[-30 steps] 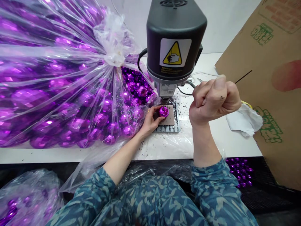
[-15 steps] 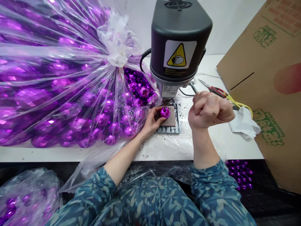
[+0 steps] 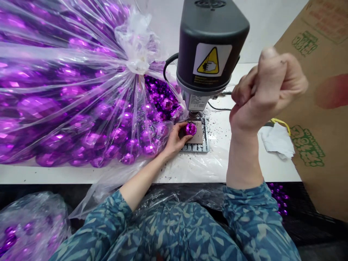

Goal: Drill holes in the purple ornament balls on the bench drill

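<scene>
The purple ball (image 3: 189, 128) on the drill table is glossy, faceted and mirror-bright, apparently metallised plastic. At its 9 o'clock, the large bag (image 3: 81, 90) is thin clear plastic film, shiny and creased, gathered to a knot; the balls inside share the same glossy purple finish. At 12 o'clock, the drill press housing (image 3: 213, 32) is matt dark-grey plastic bearing a smooth printed warning label (image 3: 211, 61). The base plate (image 3: 199, 146) under the ball looks like dull ribbed metal. The bench top (image 3: 244, 108) is smooth white, strewn with dark gritty swarf. At 3 o'clock, crumpled white cloth or paper (image 3: 277, 141); beyond it, matt brown cardboard (image 3: 320, 119).
</scene>
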The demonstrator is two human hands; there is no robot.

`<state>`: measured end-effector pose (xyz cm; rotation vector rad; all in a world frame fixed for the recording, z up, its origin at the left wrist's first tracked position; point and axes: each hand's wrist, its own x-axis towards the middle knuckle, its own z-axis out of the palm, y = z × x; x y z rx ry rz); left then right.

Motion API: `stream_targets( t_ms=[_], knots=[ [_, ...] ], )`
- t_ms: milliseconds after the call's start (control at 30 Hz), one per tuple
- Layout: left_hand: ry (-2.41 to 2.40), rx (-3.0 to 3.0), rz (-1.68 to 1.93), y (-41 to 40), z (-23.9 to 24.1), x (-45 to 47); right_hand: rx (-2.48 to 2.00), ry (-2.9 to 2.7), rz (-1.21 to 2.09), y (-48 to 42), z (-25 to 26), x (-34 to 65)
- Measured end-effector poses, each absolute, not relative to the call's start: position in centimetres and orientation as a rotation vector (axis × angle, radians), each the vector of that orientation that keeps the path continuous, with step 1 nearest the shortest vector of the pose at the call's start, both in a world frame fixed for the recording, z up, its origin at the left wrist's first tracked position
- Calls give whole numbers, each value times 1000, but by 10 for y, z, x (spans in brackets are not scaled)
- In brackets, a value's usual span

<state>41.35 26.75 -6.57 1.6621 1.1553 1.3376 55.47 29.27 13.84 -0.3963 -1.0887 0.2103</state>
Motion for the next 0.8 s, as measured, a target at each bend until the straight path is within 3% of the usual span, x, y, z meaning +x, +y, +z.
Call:
stream_targets(
  t_ms=[133, 300, 600, 700, 800],
  knots=[
    [1115, 1825, 1316, 235, -49, 407, -416, -1059, 204, 296, 145, 553],
    [601, 2130, 1059, 171, -36, 390, -440, -1093, 197, 294, 140, 554],
    [323, 2958, 434, 111, -69, 368, -384, -1034, 204, 293, 140, 550],
    [277, 2994, 537, 118, -59, 367, -341, -1040, 207, 295, 138, 551],
    [450, 3014, 858, 151, -37, 372, -352, -1034, 221, 295, 137, 552]
  ],
)
